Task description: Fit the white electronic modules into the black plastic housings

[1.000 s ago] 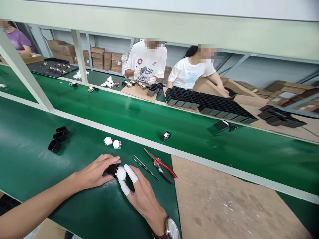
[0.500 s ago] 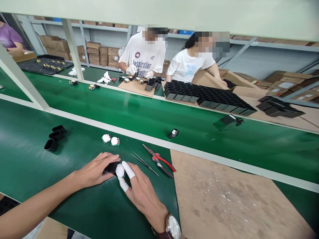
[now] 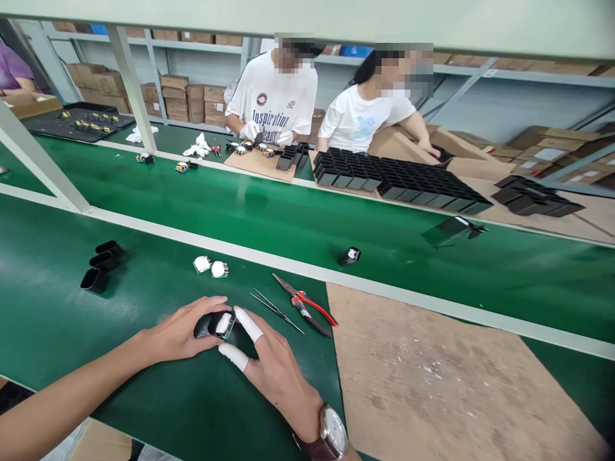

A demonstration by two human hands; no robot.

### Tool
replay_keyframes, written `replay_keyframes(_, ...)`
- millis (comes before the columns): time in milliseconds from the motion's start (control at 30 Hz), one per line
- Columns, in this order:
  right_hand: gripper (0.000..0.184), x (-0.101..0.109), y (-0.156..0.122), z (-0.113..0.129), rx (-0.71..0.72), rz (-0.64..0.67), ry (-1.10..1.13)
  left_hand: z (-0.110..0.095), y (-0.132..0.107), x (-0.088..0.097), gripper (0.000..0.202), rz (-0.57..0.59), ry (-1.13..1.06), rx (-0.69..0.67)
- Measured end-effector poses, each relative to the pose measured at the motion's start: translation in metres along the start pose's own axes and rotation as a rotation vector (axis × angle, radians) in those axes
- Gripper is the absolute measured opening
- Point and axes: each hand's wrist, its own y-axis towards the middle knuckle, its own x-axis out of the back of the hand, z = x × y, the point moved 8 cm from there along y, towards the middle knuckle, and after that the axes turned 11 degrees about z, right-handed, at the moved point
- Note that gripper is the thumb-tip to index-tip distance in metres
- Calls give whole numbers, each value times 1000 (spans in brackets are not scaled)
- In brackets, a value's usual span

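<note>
My left hand (image 3: pixel 185 330) is closed around a small black plastic housing (image 3: pixel 214 324), which lies on its side with the open end to the right. A green circuit board (image 3: pixel 229 328) with a white pad sits partly inside that open end. My right hand (image 3: pixel 276 362) pinches at the board's outer end; white finger cots cover its thumb and index finger. Two more boards with white round pads (image 3: pixel 220 269) lie farther back. To the left stand three empty black housings (image 3: pixel 95 280). Right of my hands are tweezers (image 3: pixel 277 311) and red-handled long-nose pliers (image 3: pixel 305 304).
A stained cardboard sheet (image 3: pixel 446 378) covers the bench at right. Beyond a pale rail (image 3: pixel 211 242) runs a green belt (image 3: pixel 269 218) carrying housings and boards. Two co-workers sit opposite, near rows of black housings (image 3: pixel 423 182). A slanted post (image 3: pixel 43 157) rises at left.
The board has gone farther into the housing, and its white pad is now partly covered. My right thumb has shifted left along it. Parts on the belt have moved right.
</note>
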Motion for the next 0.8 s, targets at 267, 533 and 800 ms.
replay_keyframes(267,22,-9,7,5,14,99,-3,5,1,-8,77,102,-209,56)
replay_keyframes(533,29,-13,4,-3,-29,25,72,0,-3,-2,50,-17,-80,-14)
replay_keyframes(800,27,-15,7,-4,-25,89,50,-21,-4,6,26,-145,81,-330)
